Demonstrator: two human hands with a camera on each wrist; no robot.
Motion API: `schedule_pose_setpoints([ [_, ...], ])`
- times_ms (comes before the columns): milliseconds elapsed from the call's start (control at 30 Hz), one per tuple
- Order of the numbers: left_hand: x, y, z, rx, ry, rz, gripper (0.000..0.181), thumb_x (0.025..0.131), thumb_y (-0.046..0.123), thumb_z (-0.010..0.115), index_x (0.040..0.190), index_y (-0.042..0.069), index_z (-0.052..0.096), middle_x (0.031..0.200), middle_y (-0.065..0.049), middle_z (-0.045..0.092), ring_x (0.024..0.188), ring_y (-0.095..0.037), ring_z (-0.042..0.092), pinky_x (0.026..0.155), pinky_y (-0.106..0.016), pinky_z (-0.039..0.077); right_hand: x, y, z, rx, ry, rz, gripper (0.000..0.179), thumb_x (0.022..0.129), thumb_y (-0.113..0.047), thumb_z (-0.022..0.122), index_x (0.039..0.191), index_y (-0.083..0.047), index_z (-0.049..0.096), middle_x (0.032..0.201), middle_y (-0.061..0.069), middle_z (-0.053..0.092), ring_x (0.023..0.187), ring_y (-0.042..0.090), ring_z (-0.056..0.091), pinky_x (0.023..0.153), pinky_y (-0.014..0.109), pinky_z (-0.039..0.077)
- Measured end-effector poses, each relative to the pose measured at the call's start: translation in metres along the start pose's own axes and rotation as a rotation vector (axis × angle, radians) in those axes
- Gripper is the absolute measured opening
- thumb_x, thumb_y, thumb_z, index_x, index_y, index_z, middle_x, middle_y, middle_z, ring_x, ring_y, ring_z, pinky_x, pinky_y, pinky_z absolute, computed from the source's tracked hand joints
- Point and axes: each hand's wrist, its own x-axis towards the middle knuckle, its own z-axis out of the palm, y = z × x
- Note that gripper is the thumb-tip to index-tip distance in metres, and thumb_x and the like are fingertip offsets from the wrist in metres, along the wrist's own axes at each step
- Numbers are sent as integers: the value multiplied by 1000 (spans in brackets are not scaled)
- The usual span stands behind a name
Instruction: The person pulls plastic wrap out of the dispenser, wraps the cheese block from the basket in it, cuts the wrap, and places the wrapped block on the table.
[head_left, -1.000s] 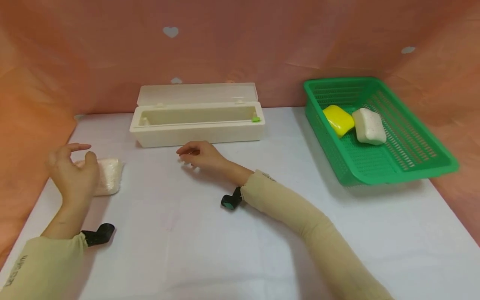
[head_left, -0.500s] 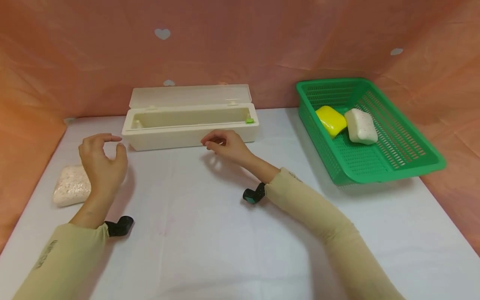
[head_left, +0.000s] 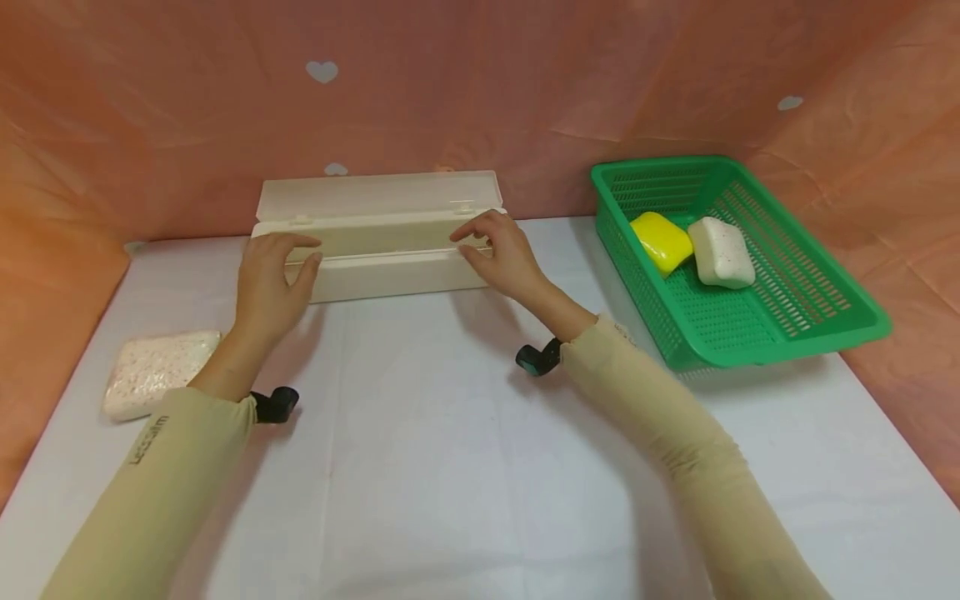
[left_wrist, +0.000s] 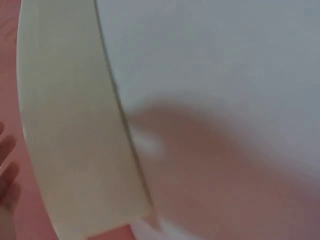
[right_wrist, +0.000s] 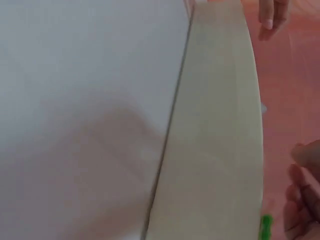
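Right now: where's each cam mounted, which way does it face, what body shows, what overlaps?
Head: on the head, looking forward and down at the white box, green basket and table; left hand, right hand and beige sleeves show.
Left wrist: on the left wrist, facing the box's front and the table; fingers, apparently the left hand's own, show at the left edge.
Right wrist: on the right wrist, facing the same front; right fingers at the right edge, left fingertips at the top.
Both wrist views share the box's front.
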Motion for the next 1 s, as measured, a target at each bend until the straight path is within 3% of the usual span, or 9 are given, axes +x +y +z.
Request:
schedule_pose_setpoints([
  [200, 18, 7, 13, 6, -216, 0, 28, 93, 7, 57, 117, -6, 62, 121, -29, 59, 119, -46, 43, 102, -55, 31, 3, 11, -5, -77, -12, 73, 16, 86, -3, 66, 101, 0, 72, 102, 16, 68, 96, 30, 55, 88, 39, 41],
  [367, 25, 10, 22, 12, -329, -10, 30, 95, 8, 55, 121, -6, 60, 126, -28, 57, 123, -44, 43, 107, -53, 30, 5, 18, -3, -84, -5, 66, 16, 86, 2, 62, 98, 1, 73, 98, 16, 69, 92, 30, 57, 86, 39, 42],
  [467, 26, 9, 26, 10, -357, -14, 32, 96, 10, 53, 123, -7, 59, 128, -28, 56, 125, -44, 44, 108, -52, 30, 6, 21, -5, -77, -10, 85, 23, 86, 8, 55, 96, -1, 74, 95, 15, 68, 92, 29, 57, 82, 36, 45],
  [633, 25, 6, 25, -9, -390, -78, 36, 99, 16, 50, 127, -7, 56, 131, -29, 53, 128, -44, 42, 108, -54, 30, 11, 23, -7, -51, -67, 116, 32, 84, 9, 48, 97, -3, 75, 98, 13, 69, 90, 26, 56, 75, 29, 44],
  [867, 28, 10, 25, -35, -443, -99, 34, 99, 8, 44, 128, -6, 56, 134, -27, 52, 128, -43, 43, 108, -53, 33, 20, 24, -10, -68, -183, 86, 17, 88, -9, 65, 100, -1, 75, 103, 14, 72, 88, 24, 58, 79, 33, 46],
  [1000, 29, 12, 29, -76, -435, -118, 34, 98, 4, 41, 126, -6, 58, 131, -26, 55, 127, -41, 46, 106, -52, 37, 25, 20, -8, -115, -215, 126, 17, 89, -13, 66, 96, -1, 75, 95, 13, 73, 70, 16, 52, 66, 25, 40],
])
